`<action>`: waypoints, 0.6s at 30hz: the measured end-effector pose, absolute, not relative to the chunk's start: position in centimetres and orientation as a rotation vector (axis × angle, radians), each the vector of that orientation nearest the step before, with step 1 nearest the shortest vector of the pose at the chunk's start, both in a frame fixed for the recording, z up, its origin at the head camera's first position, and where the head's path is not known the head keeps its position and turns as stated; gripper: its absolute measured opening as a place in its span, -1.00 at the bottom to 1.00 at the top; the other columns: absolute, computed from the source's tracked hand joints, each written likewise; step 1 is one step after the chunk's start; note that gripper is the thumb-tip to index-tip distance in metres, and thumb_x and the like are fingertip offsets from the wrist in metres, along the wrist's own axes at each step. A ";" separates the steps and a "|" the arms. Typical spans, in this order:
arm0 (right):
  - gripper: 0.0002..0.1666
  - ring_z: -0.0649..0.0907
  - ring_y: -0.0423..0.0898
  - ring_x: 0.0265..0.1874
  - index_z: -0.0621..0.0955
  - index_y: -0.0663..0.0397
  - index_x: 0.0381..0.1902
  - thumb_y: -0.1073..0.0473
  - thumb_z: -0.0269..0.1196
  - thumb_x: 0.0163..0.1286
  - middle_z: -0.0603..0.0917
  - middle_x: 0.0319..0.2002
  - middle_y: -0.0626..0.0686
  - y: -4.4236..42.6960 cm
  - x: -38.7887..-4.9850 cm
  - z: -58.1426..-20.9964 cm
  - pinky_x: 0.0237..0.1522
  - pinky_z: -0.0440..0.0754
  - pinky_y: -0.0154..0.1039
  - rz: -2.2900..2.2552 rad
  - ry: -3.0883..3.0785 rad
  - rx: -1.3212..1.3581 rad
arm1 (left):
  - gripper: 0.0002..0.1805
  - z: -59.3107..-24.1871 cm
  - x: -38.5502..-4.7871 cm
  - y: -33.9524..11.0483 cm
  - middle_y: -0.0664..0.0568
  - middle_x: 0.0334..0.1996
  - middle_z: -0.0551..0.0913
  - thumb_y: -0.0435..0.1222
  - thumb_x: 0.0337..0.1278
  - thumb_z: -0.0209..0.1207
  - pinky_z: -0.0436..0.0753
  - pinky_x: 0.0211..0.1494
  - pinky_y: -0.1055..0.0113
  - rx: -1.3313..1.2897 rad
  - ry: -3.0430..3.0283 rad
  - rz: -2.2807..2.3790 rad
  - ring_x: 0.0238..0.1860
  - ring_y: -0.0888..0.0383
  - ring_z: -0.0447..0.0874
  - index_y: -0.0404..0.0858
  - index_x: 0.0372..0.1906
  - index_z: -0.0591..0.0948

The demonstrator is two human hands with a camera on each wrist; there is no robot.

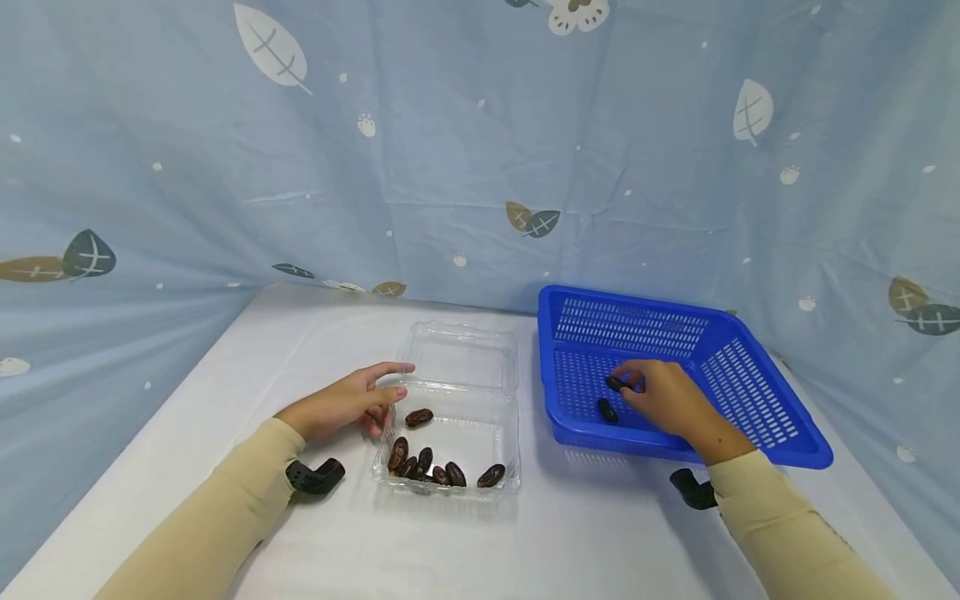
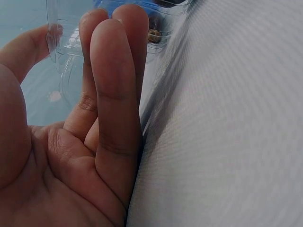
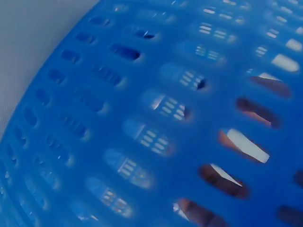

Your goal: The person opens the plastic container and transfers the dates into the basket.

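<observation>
One date lies on the floor of the blue basket, near another date pinched in the right hand's grip. The left hand, its grip loosely spread, touches the clear box holding more dates on the bench.

A blue plastic basket takes up nearly the whole right wrist view, its wall so close that little else shows. Rounded slots run across it in slanting rows, with narrower ones crowded along the curved edge at the left. Beyond that edge, a pale grey surface fills the upper left corner. Through the middle slots, small bright bars appear in tidy groups; a few openings have dark ends. Toward the right and bottom, parts of the right hand show through the slots, beside white patches; its grip is hidden behind the plastic.
</observation>
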State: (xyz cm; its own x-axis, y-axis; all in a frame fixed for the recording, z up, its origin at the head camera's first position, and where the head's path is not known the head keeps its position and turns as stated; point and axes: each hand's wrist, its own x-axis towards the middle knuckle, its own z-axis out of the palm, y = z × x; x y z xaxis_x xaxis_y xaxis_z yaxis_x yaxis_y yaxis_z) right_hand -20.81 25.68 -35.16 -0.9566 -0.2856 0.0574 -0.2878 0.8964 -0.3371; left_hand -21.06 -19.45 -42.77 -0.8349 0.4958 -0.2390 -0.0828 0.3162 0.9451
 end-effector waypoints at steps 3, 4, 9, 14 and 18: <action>-0.68 0.45 -0.16 -0.63 0.68 0.25 0.03 0.32 0.24 0.34 0.73 -0.25 0.21 25.8 -21.2 -35.4 -0.64 0.35 -0.30 0.535 -3.102 0.441 | -0.25 -42.9 -21.2 -19.5 0.00 -0.53 0.53 -0.04 0.45 0.11 0.71 -0.36 0.29 0.367 2.093 1.540 -0.58 0.19 0.55 -0.09 0.58 0.09; -0.68 0.44 -0.16 -0.63 0.68 0.26 0.04 0.32 0.24 0.34 0.72 -0.25 0.21 25.8 -21.3 -35.5 -0.63 0.35 -0.29 0.536 -3.116 0.434 | -0.25 -42.9 -21.2 -19.5 0.00 -0.53 0.52 -0.03 0.45 0.11 0.71 -0.36 0.29 0.371 2.094 1.537 -0.58 0.19 0.54 -0.09 0.58 0.09; -0.69 0.52 -0.12 -0.55 0.70 0.25 0.01 0.35 0.26 0.30 0.73 -0.27 0.20 25.7 -21.7 -35.7 -0.54 0.45 -0.25 0.498 -3.169 0.429 | -0.24 -42.9 -21.2 -19.6 0.01 -0.54 0.52 -0.02 0.45 0.11 0.71 -0.37 0.29 0.373 2.100 1.539 -0.59 0.19 0.54 -0.09 0.58 0.09; -0.72 0.65 -0.02 -0.37 0.72 0.23 -0.04 0.36 0.29 0.29 0.74 -0.26 0.19 25.7 -22.0 -36.0 -0.36 0.65 -0.09 0.424 -3.204 0.453 | -0.25 -42.7 -21.1 -19.5 0.01 -0.53 0.51 -0.05 0.46 0.11 0.70 -0.39 0.31 0.377 2.091 1.553 -0.58 0.20 0.53 -0.12 0.58 0.08; -0.75 0.69 0.02 -0.30 0.72 0.24 -0.07 0.37 0.29 0.28 0.75 -0.25 0.19 25.8 -22.2 -36.2 -0.28 0.69 0.00 0.400 -3.208 0.496 | -0.27 -42.7 -21.2 -19.5 0.01 -0.53 0.50 -0.08 0.47 0.09 0.70 -0.38 0.31 0.378 2.092 1.550 -0.58 0.19 0.53 -0.12 0.58 0.09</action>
State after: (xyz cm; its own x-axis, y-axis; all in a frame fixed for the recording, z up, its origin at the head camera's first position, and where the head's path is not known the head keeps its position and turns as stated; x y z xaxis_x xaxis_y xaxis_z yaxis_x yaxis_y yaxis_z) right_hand -22.20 25.78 -36.22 -0.9459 -0.3118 -0.0892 -0.2804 0.9244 -0.2585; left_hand -21.20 -19.50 -42.67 -0.8339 0.5016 -0.2301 -0.0741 0.3114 0.9474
